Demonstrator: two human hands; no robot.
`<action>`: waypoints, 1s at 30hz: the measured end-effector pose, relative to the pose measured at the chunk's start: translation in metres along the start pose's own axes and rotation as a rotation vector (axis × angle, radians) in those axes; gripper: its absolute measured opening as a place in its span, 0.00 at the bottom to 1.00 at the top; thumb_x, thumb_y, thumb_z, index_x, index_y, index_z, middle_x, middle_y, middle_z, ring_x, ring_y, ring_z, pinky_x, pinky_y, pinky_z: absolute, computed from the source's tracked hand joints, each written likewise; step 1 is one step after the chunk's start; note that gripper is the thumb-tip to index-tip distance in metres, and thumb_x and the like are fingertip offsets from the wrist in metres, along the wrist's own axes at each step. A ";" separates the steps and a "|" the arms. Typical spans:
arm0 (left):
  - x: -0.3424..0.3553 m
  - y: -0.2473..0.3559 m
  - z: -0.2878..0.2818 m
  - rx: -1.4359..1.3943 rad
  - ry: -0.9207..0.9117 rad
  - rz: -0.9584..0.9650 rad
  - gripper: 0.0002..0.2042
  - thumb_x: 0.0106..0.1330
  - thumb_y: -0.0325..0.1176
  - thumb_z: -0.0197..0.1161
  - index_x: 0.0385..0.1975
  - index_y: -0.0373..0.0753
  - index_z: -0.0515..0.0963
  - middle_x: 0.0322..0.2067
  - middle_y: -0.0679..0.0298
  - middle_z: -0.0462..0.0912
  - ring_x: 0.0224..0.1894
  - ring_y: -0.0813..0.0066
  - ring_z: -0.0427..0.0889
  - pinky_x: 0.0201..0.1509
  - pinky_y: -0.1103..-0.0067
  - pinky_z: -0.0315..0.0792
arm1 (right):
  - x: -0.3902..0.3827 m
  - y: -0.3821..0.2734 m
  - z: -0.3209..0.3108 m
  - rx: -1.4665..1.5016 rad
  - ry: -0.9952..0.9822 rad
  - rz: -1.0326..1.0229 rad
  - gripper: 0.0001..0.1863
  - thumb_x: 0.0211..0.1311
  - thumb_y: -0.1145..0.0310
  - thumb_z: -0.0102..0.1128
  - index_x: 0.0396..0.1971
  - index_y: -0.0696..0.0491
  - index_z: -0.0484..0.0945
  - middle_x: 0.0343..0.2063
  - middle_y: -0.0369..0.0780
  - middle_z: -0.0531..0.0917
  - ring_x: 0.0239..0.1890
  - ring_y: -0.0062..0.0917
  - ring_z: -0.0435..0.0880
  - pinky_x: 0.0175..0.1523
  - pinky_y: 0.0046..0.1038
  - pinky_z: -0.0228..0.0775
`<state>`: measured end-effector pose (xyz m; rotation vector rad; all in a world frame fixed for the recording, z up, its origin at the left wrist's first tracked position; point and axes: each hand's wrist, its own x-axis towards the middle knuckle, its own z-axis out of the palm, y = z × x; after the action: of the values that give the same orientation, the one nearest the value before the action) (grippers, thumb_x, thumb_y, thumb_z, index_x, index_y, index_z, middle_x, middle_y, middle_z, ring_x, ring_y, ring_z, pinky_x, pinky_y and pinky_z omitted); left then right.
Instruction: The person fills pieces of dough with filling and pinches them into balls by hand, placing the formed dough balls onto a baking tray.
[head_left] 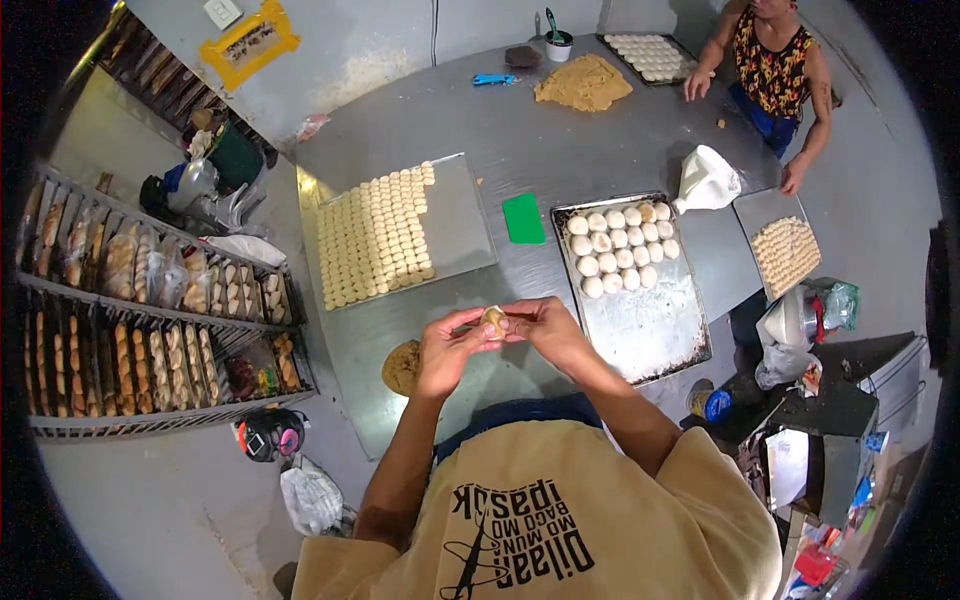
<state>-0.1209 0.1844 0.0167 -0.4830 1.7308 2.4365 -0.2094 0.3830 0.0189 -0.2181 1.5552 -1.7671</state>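
Observation:
Both hands meet in front of my chest, above the metal table (pixel 400 430). Between them is a small pale piece of dough (pixel 493 318) with a yellowish-brown middle. My left hand (pixel 450 347) grips its left side, and the fingers of my right hand (pixel 543 328) pinch its right edge. A brown lump of filling (pixel 401 368) lies beside my left wrist, which partly covers it. To the left, a metal sheet (pixel 462 215) carries many rows of small dough pieces (pixel 375 240). Round dough balls (pixel 618 236) sit on a dark-rimmed baking tray (pixel 640 335) to the right.
A green scraper (pixel 523 218) lies between the trays. Farther back are a tan mound (pixel 583 83), a brush in a cup (pixel 558 42) and another filled tray (pixel 648 58). A co-worker (pixel 775 70) stands far right, near a white bag (pixel 708 178). Bread racks (pixel 150 330) line the left.

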 end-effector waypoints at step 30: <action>-0.059 -0.016 -0.035 -0.101 0.011 -0.036 0.17 0.77 0.24 0.68 0.63 0.25 0.82 0.49 0.54 0.91 0.46 0.71 0.91 0.51 0.74 0.90 | -0.019 0.051 0.065 -0.402 0.206 -0.155 0.17 0.72 0.77 0.72 0.57 0.66 0.88 0.43 0.44 0.94 0.39 0.20 0.90 0.47 0.25 0.86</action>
<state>-0.0543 0.1630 0.0104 -0.5354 1.5939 2.5098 -0.1373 0.3464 -0.0046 -0.3691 2.0880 -1.6138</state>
